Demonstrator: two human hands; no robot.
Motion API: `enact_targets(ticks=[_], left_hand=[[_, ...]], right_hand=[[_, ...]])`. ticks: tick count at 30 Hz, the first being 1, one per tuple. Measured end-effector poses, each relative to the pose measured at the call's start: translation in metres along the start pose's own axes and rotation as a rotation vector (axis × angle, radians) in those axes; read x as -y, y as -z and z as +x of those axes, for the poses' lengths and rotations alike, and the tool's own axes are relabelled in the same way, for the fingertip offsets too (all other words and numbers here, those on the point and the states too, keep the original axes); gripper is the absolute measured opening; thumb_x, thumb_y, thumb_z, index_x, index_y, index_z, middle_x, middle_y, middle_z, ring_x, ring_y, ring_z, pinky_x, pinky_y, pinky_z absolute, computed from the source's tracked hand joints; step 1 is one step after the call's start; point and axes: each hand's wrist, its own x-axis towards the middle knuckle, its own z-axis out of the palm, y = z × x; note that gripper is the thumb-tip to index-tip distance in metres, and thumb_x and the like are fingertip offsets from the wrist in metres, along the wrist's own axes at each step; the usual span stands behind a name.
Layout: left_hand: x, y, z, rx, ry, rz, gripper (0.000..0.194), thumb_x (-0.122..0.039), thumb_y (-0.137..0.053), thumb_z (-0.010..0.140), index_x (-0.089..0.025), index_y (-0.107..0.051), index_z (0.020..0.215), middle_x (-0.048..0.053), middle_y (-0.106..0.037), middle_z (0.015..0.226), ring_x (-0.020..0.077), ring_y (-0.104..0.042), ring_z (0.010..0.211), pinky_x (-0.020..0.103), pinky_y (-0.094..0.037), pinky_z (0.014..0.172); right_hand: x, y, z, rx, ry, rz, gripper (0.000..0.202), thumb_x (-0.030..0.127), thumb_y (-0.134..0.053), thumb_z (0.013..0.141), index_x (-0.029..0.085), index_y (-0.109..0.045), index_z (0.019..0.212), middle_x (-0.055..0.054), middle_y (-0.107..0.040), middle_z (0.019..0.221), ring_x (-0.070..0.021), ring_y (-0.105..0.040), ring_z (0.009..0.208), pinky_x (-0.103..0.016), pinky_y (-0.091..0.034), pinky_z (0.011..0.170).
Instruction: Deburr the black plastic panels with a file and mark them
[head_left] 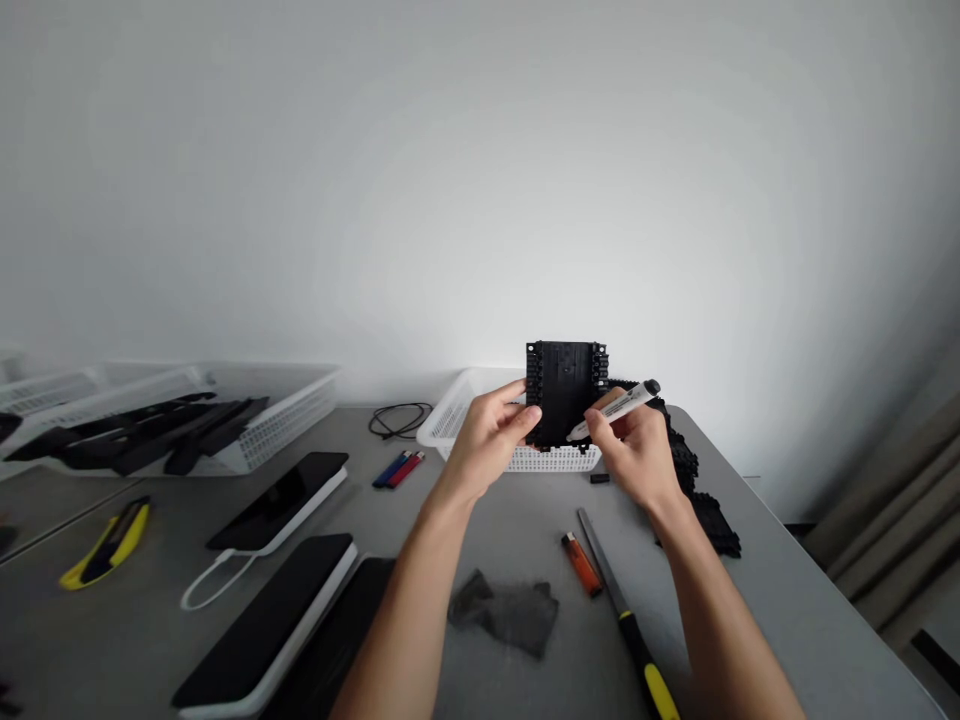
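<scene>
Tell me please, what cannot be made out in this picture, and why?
In the head view:
Print on the white marker: too small.
Far side of the black panel: faces away.
Handle end of the file: cut off by the bottom edge.
Inside of the white basket: partly behind the panel and left hand.

The panel (pixel 564 390) is between the left hand (pixel 489 435) and the right hand (pixel 636 448), before a basket (pixel 544 460). A file (pixel 643 655) lies on the table (pixel 495 520) on the hands' near side, and a knife (pixel 112 543) lies far to their left.
</scene>
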Motion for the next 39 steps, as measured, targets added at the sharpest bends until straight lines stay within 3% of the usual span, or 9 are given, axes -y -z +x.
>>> enact_targets(ticks=[5, 8, 11, 18, 35, 39], left_hand=[[0.003, 0.0, 0.0, -0.022, 0.004, -0.019, 0.057, -0.039, -0.068, 0.079, -0.011, -0.059, 0.127, 0.004, -0.069, 0.069, 0.0143, -0.06, 0.056, 0.023, -0.049, 0.05], [0.002, 0.0, 0.001, -0.024, 0.055, -0.068, 0.061, -0.039, -0.07, 0.076, -0.011, -0.058, 0.129, 0.006, -0.071, 0.074, 0.0166, -0.063, 0.059, 0.026, -0.053, 0.052], [-0.001, -0.001, 0.001, -0.016, 0.082, -0.091, 0.06, -0.037, -0.071, 0.076, -0.01, -0.058, 0.128, 0.008, -0.072, 0.078, 0.0178, -0.065, 0.062, 0.026, -0.054, 0.051], [-0.004, -0.001, 0.0, -0.01, 0.1, -0.108, 0.058, -0.036, -0.07, 0.076, -0.009, -0.059, 0.126, 0.01, -0.073, 0.08, 0.0173, -0.065, 0.061, 0.025, -0.053, 0.048], [-0.004, 0.0, -0.003, -0.047, 0.154, -0.143, 0.067, -0.036, -0.076, 0.071, -0.005, -0.058, 0.127, 0.009, -0.072, 0.076, 0.0177, -0.064, 0.058, 0.029, -0.054, 0.05], [-0.003, -0.003, -0.004, -0.048, 0.168, -0.117, 0.065, -0.036, -0.075, 0.071, -0.007, -0.059, 0.127, 0.008, -0.07, 0.074, 0.0184, -0.064, 0.06, 0.029, -0.055, 0.052]], right_hand=[[0.001, 0.002, 0.0, 0.001, -0.031, 0.195, 0.026, 0.038, -0.055, 0.088, 0.018, -0.055, 0.07, 0.004, -0.048, 0.053, -0.0069, -0.039, 0.042, -0.023, -0.03, 0.042], [0.005, 0.005, -0.002, -0.081, 0.025, 0.3, 0.023, 0.039, -0.056, 0.087, 0.018, -0.06, 0.078, 0.003, -0.055, 0.056, -0.008, -0.045, 0.041, -0.024, -0.036, 0.042], [0.008, 0.008, -0.005, -0.168, 0.104, 0.246, 0.015, 0.033, -0.061, 0.084, 0.019, -0.066, 0.088, 0.001, -0.061, 0.06, -0.0117, -0.055, 0.05, -0.026, -0.044, 0.048], [0.013, 0.009, -0.004, -0.2, 0.248, -0.11, 0.01, 0.025, -0.063, 0.08, 0.019, -0.071, 0.081, -0.003, -0.072, 0.073, -0.0121, -0.06, 0.054, -0.026, -0.049, 0.048], [0.009, 0.008, -0.003, -0.167, 0.268, -0.081, 0.011, 0.025, -0.062, 0.082, 0.02, -0.071, 0.085, -0.003, -0.072, 0.072, -0.013, -0.063, 0.056, -0.027, -0.051, 0.05], [0.003, 0.007, -0.003, -0.265, 0.24, 0.076, 0.015, 0.03, -0.062, 0.085, 0.021, -0.07, 0.093, -0.001, -0.068, 0.064, -0.0149, -0.064, 0.054, -0.031, -0.053, 0.051]])
